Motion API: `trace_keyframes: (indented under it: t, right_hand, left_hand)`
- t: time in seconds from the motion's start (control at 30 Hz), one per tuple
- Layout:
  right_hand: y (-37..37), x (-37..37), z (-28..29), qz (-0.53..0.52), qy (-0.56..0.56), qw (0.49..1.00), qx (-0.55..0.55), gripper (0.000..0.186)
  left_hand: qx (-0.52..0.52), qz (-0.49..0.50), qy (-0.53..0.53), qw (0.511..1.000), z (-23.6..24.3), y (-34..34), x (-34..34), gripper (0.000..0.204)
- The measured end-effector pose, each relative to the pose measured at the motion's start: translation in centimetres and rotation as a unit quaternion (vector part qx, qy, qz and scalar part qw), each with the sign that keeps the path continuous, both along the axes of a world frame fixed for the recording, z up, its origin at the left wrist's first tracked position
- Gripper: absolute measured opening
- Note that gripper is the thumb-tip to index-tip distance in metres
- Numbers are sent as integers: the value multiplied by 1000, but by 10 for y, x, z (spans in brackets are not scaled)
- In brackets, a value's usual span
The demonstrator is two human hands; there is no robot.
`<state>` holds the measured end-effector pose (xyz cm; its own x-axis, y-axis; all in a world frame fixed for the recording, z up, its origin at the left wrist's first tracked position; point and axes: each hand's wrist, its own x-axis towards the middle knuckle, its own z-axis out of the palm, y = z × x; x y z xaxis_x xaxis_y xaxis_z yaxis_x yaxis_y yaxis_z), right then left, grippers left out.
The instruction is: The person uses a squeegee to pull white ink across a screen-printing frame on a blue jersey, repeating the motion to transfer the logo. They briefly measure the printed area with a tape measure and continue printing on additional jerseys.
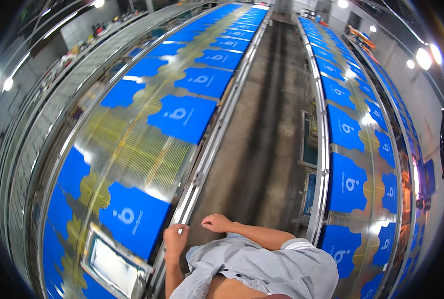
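My left hand (175, 238) is raised beside the metal rail (188, 202) of the left long table, its fingers curled in. A small pale spot shows at its fingertips, too small to name. In front of my body, over the aisle, my right hand (216, 223) is loosely closed, with nothing visible in it. A screen-printing frame (141, 271) with a pale mesh lies tilted on the left table, close to my left forearm. Just beyond it lies a blue cut piece (149, 209) with a white printed mark. Neither hand touches the piece.
More blue printed pieces (202, 82) run along the left table, and others (349, 124) along the right one. A bare concrete aisle (257, 124) runs between the tables. Frames (309, 139) lean under the right table's edge. Metal racks (27, 144) stand far left.
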<state>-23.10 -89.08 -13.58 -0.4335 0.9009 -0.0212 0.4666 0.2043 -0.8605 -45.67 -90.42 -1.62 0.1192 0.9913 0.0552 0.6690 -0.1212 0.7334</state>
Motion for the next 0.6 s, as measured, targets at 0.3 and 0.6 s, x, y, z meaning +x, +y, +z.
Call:
trace_keyframes:
  t: [0.3, 0.6]
  right_hand:
    - [79, 271, -28, -449, 89, 886, -73, 22]
    - [105, 542, -193, -643, -84, 711, -270, 27]
  left_hand:
    - [-64, -388, 78, 916, -36, 146, 218, 23]
    - [-23, -513, 144, 846, -58, 380, 455, 25]
